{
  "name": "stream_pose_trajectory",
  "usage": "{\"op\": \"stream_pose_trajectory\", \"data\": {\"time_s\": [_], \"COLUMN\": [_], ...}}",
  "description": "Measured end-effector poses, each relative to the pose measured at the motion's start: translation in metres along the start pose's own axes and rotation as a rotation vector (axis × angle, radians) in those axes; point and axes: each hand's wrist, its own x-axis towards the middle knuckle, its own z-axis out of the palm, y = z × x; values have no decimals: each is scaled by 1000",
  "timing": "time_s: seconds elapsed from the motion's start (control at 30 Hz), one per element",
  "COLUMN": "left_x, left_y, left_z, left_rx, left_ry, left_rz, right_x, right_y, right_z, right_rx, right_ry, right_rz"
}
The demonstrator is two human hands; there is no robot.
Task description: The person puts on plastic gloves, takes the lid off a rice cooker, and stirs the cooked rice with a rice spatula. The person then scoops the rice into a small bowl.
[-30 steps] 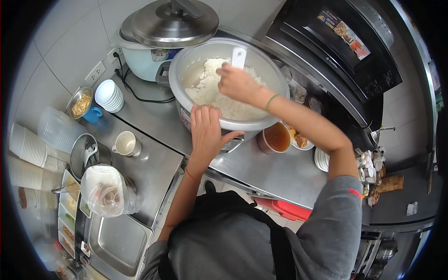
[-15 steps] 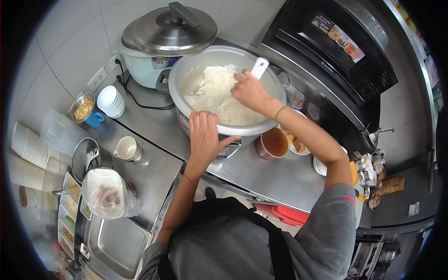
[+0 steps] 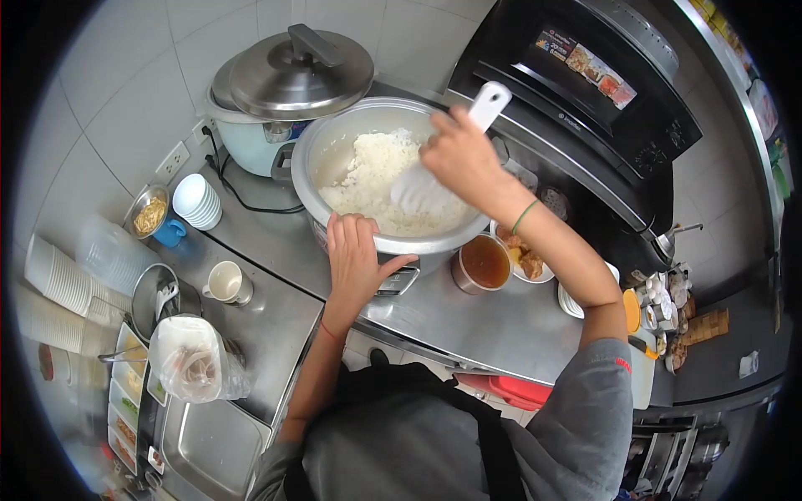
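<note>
A large rice cooker stands uncovered on the counter with white rice in its pot. My right hand is closed around the handle of a white rice paddle. The paddle's blade is tilted above or against the rice, slightly blurred; I cannot tell how deep it sits. My left hand holds the cooker's near rim, fingertips hooked over it and thumb spread to the right. Beside the cooker are a container of reddish-brown sauce and a bowl of food pieces.
Behind at left, a pale blue cooker has a metal lid on top. A black oven stands at the right. Leftward are a mug, stacked white bowls, a plastic bag and a metal tray.
My right hand and the paddle have lifted and shifted slightly right, so more of the blade shows above the rice. My left hand stays at the rim. The view has shifted slightly.
</note>
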Motion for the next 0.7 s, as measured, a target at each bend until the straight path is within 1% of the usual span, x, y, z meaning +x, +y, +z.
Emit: {"op": "stream_pose_trajectory", "data": {"time_s": [0.03, 0.07, 0.17, 0.27, 0.37, 0.5, 0.57, 0.6, 0.63, 0.7], "left_x": [-1, -3, -3, -4, -2, -2, -3, -3, -3, 0], "left_y": [1, 1, 1, 0, 1, 1, 1, 0, 0, 0], "left_z": [0, -2, -1, 0, -3, -2, -1, 0, 0, -2], "left_rx": [1, 3, 37, 7, 1, 7, 3, 2, 1, 19], "left_ry": [-6, -16, -16, -5, -1, -7, 0, 6, 10, 2], "left_rz": [-4, -3, 14, 3, 11, 4, 7, 9, 9, 14], "right_x": [2, 3, -7, -21, -29, -40, -46, -50, -53, -57], "right_y": [6, 5, -38, -53, -9, 36, 46, 47, 46, 33], "right_z": [-4, 8, 70, 59, 28, -21, -42, -50, -52, -26], "right_rx": [-24, -33, 47, -29, 6, -23, 2, -4, 15, -21], "right_ry": [43, 55, -3, 82, 137, 248, 364, 380, 455, 526], "right_rz": [54, 54, -51, -138, 43, 198, 305, 377, 422, 517]}}
